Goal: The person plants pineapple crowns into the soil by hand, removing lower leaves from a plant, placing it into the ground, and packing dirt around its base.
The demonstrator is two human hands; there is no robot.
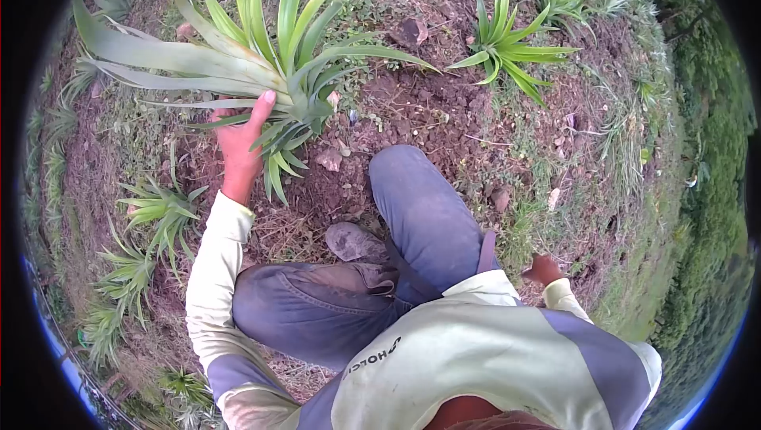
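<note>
My left hand [240, 143] is closed round the lower leaves of a large pineapple plant [273, 73]. Its thumb lies on top near the base, while the other fingers are hidden under the leaves. Long green leaves fan out to the left and upward, and shorter ones hang down at the base. My right hand [544, 269] is low beside my knee, close to the grass and soil. It shows small and partly cut off by my body, so its finger pose is unclear.
A smaller pineapple plant [499, 45] grows in turned soil [412, 113] ahead to the right. Several more plants [158, 212] stand in a row at left. My bent knee [412, 200] and shoe [354, 241] are before me. Dense greenery [705, 137] borders the right side.
</note>
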